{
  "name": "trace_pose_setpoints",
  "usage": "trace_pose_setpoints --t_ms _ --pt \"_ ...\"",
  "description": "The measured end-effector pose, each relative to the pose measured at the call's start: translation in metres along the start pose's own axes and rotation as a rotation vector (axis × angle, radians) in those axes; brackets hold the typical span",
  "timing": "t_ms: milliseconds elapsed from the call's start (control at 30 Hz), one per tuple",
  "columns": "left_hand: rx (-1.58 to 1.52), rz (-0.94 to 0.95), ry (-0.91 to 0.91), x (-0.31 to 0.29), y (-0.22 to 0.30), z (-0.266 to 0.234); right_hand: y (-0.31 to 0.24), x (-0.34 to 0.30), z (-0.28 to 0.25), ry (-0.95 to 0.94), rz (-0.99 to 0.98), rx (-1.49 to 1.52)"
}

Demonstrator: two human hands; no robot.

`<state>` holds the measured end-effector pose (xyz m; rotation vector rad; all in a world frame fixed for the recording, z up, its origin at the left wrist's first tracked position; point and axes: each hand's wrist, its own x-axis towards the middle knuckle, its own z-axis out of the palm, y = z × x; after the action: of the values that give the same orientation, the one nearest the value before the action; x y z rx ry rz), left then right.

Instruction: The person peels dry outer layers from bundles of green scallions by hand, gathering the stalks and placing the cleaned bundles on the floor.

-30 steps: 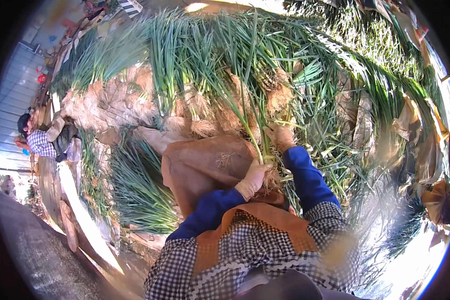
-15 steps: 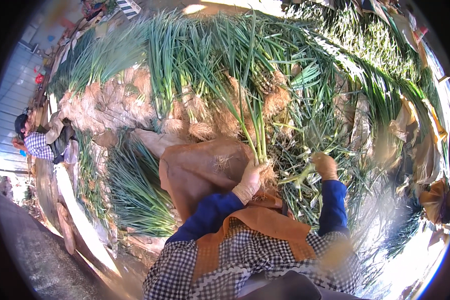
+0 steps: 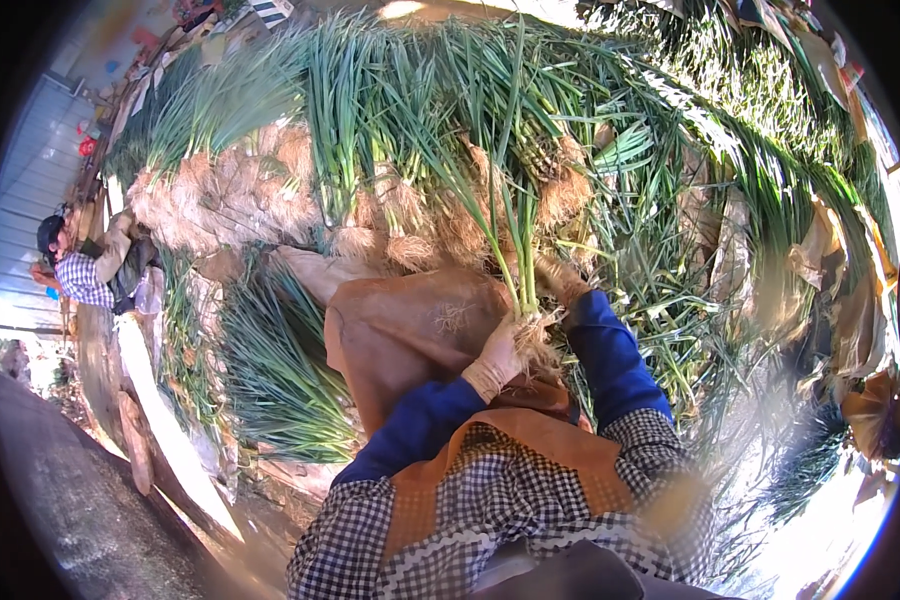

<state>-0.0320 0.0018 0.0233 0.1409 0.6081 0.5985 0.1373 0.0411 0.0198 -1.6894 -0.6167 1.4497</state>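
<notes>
Nearest the checked shirt and brown apron (image 3: 530, 450), both blue-sleeved forearms angle up and inward. Left hand (image 3: 500, 355), gloved, clenches a bunch of green onions (image 3: 515, 265) at its rooty base, stalks standing upright. Right hand (image 3: 560, 280) reaches just beyond, touching the stalks; its grip cannot be told. Farther off lies the onion heap (image 3: 390, 110).

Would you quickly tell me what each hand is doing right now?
Left hand: closed around the root end of a small bunch of green onions.
Right hand: on the same bunch, higher up; its grip cannot be told.
</notes>
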Motion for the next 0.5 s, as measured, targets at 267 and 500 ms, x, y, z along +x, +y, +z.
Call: trace_pose_setpoints --t_ms 267,500 --pt "-0.135 -0.249 -0.143 -0.007 0.005 0.014 0.025 -0.001 0.025 -0.284 0.036 0.852" --pt "0.255 0.005 0.065 -0.005 -0.004 0.017 -0.023 -0.044 0.003 0.071 -0.323 0.323"
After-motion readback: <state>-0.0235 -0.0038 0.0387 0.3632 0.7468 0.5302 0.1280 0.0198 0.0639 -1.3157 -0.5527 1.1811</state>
